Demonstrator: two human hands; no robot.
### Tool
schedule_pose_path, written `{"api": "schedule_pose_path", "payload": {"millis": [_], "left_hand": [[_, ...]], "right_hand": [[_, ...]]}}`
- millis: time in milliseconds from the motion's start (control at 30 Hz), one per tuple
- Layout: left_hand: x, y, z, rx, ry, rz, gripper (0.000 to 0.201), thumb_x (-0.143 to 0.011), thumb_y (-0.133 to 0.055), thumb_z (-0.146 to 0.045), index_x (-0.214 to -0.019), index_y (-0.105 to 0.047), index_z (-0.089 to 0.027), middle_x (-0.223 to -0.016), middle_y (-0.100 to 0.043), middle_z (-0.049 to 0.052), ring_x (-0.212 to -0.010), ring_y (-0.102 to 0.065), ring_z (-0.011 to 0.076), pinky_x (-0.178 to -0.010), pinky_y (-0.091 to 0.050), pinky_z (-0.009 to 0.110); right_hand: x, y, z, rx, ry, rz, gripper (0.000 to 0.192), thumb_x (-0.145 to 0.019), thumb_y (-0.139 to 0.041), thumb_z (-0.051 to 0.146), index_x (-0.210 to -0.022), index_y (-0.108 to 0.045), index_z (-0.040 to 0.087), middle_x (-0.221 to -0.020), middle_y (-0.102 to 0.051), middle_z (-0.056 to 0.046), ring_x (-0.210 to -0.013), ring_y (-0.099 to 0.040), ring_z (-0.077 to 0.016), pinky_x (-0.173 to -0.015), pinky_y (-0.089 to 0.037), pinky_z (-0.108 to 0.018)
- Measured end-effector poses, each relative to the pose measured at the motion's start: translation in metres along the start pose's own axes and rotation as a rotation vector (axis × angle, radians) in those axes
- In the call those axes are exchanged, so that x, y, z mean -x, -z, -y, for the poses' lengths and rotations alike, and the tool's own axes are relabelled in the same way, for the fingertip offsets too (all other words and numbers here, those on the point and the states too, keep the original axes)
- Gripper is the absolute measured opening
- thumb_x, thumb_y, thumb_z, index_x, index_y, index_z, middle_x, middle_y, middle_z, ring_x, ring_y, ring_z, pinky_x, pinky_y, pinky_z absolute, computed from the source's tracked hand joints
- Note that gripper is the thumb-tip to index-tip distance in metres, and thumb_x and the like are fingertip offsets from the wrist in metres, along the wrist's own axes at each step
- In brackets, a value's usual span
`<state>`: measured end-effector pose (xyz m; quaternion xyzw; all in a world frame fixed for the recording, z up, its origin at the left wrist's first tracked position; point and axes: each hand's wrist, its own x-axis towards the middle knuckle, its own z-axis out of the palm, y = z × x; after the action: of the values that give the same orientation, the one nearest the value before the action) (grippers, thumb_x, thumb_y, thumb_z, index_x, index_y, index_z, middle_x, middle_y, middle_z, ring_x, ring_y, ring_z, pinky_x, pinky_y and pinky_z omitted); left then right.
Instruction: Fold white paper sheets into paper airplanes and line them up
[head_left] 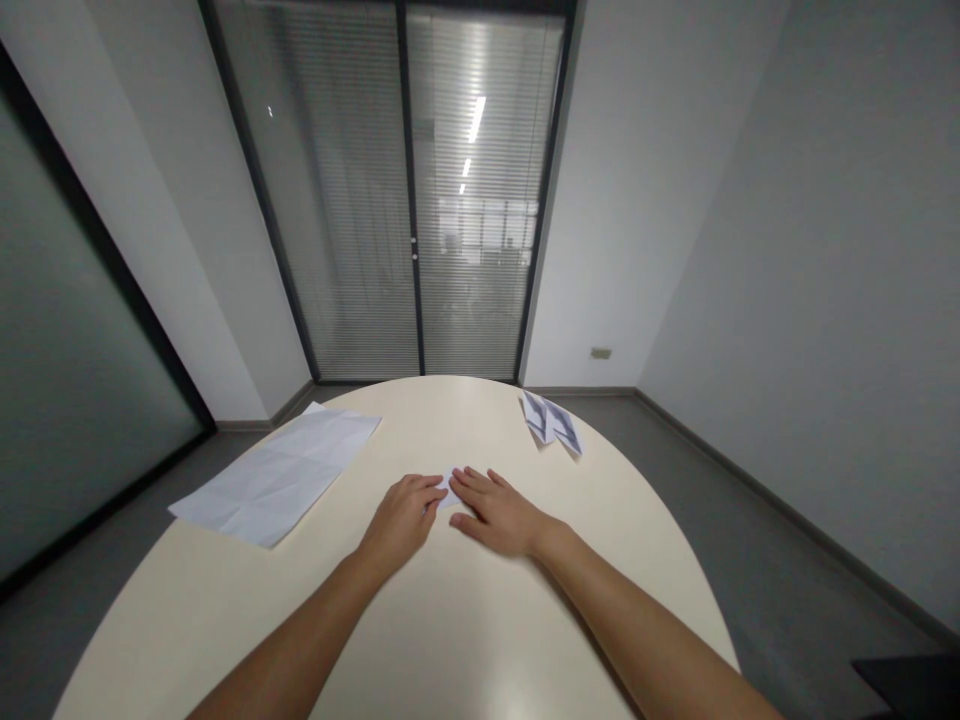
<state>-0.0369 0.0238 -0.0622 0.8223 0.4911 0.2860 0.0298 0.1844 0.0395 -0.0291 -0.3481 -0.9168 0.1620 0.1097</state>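
A small folded white paper (448,487) lies on the cream round table (450,620), mostly covered by both hands. My left hand (401,520) rests on its left part with fingers bent down onto it. My right hand (495,512) lies flat, fingers pressing the paper's right part. Only a small corner of the paper shows between the fingertips.
A large creased white sheet (281,472) lies at the table's left edge. A folded printed paper piece (551,422) sits at the far right edge. Behind the table are glass doors with blinds (420,200), grey walls and grey floor.
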Motion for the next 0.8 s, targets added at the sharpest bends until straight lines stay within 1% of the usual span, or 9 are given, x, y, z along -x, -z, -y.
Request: {"api": "schedule_pose_path", "payload": {"millis": [67,133,200,300,367,467,567,667,800], "left_hand": [[-0.001,0.002,-0.002,0.004,-0.013,-0.001,0.030,-0.091,-0.051,-0.011,-0.109,-0.073,-0.021,-0.123,-0.070,0.006,-0.113,-0.060,0.0231,-0.103,-0.048,0.043],[-0.002,0.005,-0.006,0.012,-0.028,0.003,0.028,-0.091,-0.052,-0.011,-0.106,-0.073,-0.021,-0.120,-0.070,0.006,-0.111,-0.060,0.0226,-0.102,-0.048,0.043],[-0.002,0.008,-0.010,0.014,-0.036,0.008,0.024,-0.090,-0.053,-0.014,-0.103,-0.072,-0.021,-0.116,-0.071,0.007,-0.109,-0.061,0.0227,-0.101,-0.048,0.043],[0.000,0.010,-0.014,0.017,-0.045,0.017,0.018,-0.088,-0.058,-0.018,-0.101,-0.069,-0.020,-0.112,-0.070,0.008,-0.109,-0.061,0.0238,-0.100,-0.048,0.043],[0.001,0.010,-0.015,0.024,-0.065,0.023,0.020,-0.086,-0.059,-0.019,-0.105,-0.067,-0.019,-0.120,-0.068,0.010,-0.116,-0.058,0.0253,-0.104,-0.046,0.045],[0.003,0.009,-0.014,0.025,-0.080,0.035,0.030,-0.086,-0.057,-0.019,-0.116,-0.063,-0.020,-0.132,-0.063,0.009,-0.127,-0.053,0.0272,-0.111,-0.040,0.048],[0.005,0.009,-0.012,0.010,-0.079,0.049,0.037,-0.087,-0.059,-0.024,-0.124,-0.061,-0.021,-0.135,-0.063,0.008,-0.127,-0.052,0.0286,-0.112,-0.040,0.050],[0.006,0.009,-0.012,-0.014,-0.087,0.059,0.040,-0.088,-0.060,-0.032,-0.127,-0.061,-0.021,-0.137,-0.061,0.009,-0.128,-0.052,0.0296,-0.112,-0.039,0.051],[0.009,0.009,-0.010,-0.030,-0.076,0.062,0.039,-0.088,-0.060,-0.032,-0.125,-0.063,-0.021,-0.137,-0.061,0.009,-0.128,-0.052,0.0302,-0.112,-0.038,0.052]], "right_hand": [[0.001,0.002,0.001,-0.003,-0.056,0.013,0.068,-0.100,-0.035,0.056,-0.156,-0.029,0.017,-0.162,-0.025,-0.015,-0.150,-0.021,-0.0321,-0.120,-0.016,-0.057],[0.002,0.004,0.000,0.000,-0.083,0.011,0.068,-0.100,-0.036,0.055,-0.156,-0.029,0.017,-0.161,-0.025,-0.015,-0.150,-0.020,-0.0328,-0.120,-0.015,-0.058],[0.002,0.007,-0.002,0.001,-0.073,-0.002,0.067,-0.099,-0.040,0.054,-0.155,-0.033,0.018,-0.160,-0.030,-0.014,-0.150,-0.021,-0.0334,-0.120,-0.016,-0.058],[0.003,0.008,-0.005,-0.008,-0.018,-0.036,0.063,-0.096,-0.049,0.052,-0.149,-0.043,0.020,-0.156,-0.040,-0.013,-0.148,-0.026,-0.0331,-0.119,-0.019,-0.057],[0.002,0.007,-0.007,-0.020,0.013,-0.035,0.062,-0.094,-0.053,0.050,-0.148,-0.045,0.021,-0.155,-0.042,-0.012,-0.147,-0.028,-0.0333,-0.118,-0.022,-0.057],[0.001,0.007,-0.010,-0.035,0.037,0.001,0.062,-0.095,-0.052,0.046,-0.151,-0.040,0.023,-0.157,-0.038,-0.010,-0.148,-0.025,-0.0348,-0.117,-0.023,-0.059],[0.001,0.008,-0.013,-0.040,0.047,0.011,0.059,-0.096,-0.051,0.042,-0.151,-0.040,0.025,-0.157,-0.038,-0.008,-0.148,-0.025,-0.0348,-0.118,-0.022,-0.060],[0.002,0.010,-0.019,-0.039,0.075,-0.017,0.055,-0.097,-0.051,0.039,-0.149,-0.045,0.022,-0.153,-0.044,-0.009,-0.147,-0.030,-0.0329,-0.118,-0.026,-0.054],[0.004,0.013,-0.027,-0.058,0.135,-0.060,0.044,-0.099,-0.048,0.036,-0.140,-0.057,0.022,-0.147,-0.052,-0.008,-0.140,-0.043,-0.0275,-0.120,-0.029,-0.047]]}}
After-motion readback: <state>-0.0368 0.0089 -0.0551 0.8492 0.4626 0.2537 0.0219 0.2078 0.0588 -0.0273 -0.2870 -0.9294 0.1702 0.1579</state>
